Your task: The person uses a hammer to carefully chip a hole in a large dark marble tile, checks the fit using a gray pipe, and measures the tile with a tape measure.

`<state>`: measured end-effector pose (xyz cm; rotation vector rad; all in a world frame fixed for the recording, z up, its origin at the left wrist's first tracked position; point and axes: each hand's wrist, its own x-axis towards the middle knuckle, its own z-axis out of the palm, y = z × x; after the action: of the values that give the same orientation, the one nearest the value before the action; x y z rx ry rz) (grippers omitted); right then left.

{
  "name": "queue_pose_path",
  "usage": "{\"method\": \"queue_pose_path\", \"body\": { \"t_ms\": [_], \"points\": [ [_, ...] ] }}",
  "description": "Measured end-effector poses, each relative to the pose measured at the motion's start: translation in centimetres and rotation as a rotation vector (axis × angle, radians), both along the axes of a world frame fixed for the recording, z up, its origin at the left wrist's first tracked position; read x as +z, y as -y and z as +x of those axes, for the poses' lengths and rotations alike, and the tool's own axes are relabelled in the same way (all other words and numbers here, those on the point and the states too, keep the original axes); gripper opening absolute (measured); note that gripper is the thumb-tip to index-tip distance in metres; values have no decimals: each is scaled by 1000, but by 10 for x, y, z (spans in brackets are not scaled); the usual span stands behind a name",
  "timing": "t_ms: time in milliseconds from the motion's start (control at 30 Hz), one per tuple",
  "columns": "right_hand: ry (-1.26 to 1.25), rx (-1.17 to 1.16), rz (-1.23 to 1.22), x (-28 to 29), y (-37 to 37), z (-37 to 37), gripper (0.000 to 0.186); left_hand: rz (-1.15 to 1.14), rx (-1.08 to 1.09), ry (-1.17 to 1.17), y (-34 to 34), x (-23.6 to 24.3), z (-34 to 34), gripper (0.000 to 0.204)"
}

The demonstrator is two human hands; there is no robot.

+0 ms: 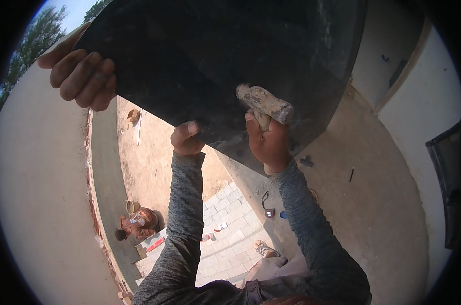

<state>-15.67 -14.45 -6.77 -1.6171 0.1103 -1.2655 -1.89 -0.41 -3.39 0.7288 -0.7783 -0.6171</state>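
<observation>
A large dark slab or panel [200,56] with a smooth, faintly marked face fills the upper middle of the view. My left hand [188,138] is closed on its lower edge, thumb on the face and fingers hidden behind. In front of the slab, my right hand [271,142] is wrapped around the handle of a hammer [266,104]. The hammer's head is worn and crusted with pale dirt, and most of its handle is hidden by the hand. At the slab's upper left edge, another person's hand [85,79] grips it with bent fingers.
Below lies pale paving [230,213] with a red bar-shaped tool [155,245]. A person [139,223] crouches by a bucket [131,206] at lower left. A small corded device [269,212] and a thin dark stick [352,174] lie on the floor. A black frame [446,188] stands at right.
</observation>
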Motion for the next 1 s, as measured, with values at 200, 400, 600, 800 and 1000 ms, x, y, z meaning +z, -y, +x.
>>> {"method": "queue_pose_path", "body": {
  "t_ms": [200,400,600,800,1000],
  "points": [
    [45,5,60,-18,9,-23,17,65,-18,1,2,-4,1,67],
    [-211,-2,308,-51,18,-91,13,230,9,-83,-3,-10,8,67],
    [-337,64,199,-71,63,-117,23,208,129,-37,2,0,-5,58],
    [-300,198,-84,-68,110,-102,25,75,264,5,-7,-3,-8,67],
    [-376,451,-121,-43,152,-95,33,122,239,-76,-9,-14,-10,69]
  ]
}}
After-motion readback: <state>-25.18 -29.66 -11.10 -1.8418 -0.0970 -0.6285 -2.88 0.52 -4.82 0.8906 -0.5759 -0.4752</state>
